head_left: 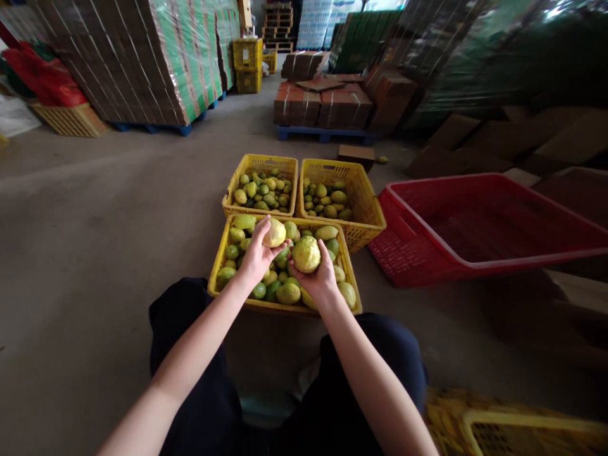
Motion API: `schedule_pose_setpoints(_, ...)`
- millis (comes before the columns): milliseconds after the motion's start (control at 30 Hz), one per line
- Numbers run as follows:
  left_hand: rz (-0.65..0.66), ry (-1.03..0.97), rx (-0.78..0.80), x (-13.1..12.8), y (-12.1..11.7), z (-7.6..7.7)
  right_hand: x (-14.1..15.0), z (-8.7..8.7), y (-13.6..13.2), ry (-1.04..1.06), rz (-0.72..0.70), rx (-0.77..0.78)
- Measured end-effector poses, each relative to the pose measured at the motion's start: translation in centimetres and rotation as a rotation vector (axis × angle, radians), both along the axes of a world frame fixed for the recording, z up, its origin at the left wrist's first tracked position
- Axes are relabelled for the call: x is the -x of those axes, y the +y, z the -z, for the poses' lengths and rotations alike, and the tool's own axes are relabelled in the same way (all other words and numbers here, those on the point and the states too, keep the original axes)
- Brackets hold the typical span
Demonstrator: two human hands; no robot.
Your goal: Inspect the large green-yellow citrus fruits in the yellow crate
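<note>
My left hand (260, 253) is closed around a pale yellow lemon (274, 234), held above the front crate. Just right of it, my right hand (319, 272) grips a bumpy yellow-green lemon (306, 254) from below and the side. The two held lemons are close together but apart. Below both hands stands a yellow plastic crate (218, 261) filled with green and yellow lemons (288, 293) of mixed sizes. My hands and forearms hide part of its contents.
Behind the front crate stand a left yellow crate (259, 157) and a right yellow crate (365, 196), both holding smaller lemons. A large red crate (422, 253) is at right. Flattened cartons (342, 104) sit on a blue pallet (327, 134). Another yellow crate (522, 421) is at lower right.
</note>
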State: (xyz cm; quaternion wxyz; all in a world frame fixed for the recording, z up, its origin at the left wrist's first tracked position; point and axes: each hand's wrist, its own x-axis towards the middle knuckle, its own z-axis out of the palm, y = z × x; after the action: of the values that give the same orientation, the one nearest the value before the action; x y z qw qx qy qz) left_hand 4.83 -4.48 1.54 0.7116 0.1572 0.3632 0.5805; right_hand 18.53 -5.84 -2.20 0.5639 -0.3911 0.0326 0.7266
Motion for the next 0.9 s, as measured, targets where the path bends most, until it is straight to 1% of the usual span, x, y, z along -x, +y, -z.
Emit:
schedule_pose_setpoints(67,0.044,0.073,-0.086,0.0,-0.2,0.1,-0.1,-0.2,-0.1,0.002,0.000,-0.028)
schedule_pose_setpoints(200,0.123,0.236,-0.228,0.2,-0.6,0.7,-0.1,-0.8,-0.2,-0.010,0.034,-0.026)
schedule_pose_setpoints(367,0.145,0.466,-0.483,0.5,-1.0,1.5,0.0,-1.1,-0.4,0.019,0.052,-0.037)
schedule_pose_setpoints(533,0.193,0.538,-0.634,0.5,-0.8,2.1,0.0,-1.2,-0.4,0.034,0.044,-0.044)
schedule_pose_setpoints(633,0.188,0.550,-0.680,0.4,-0.6,2.2,0.1,-1.2,-0.4,0.041,0.054,-0.039)
schedule_pose_setpoints(733,0.164,0.589,-0.679,0.4,-0.9,1.8,0.2,-1.2,-0.5,0.050,0.057,-0.042)
schedule_pose_setpoints(833,0.102,0.594,-0.634,0.2,-1.4,0.8,0.2,-1.2,-0.5,0.041,0.048,-0.048)
schedule_pose_setpoints(900,0.072,0.525,-0.563,0.1,-1.8,0.2,0.3,-1.4,-0.5,0.039,0.048,-0.041)
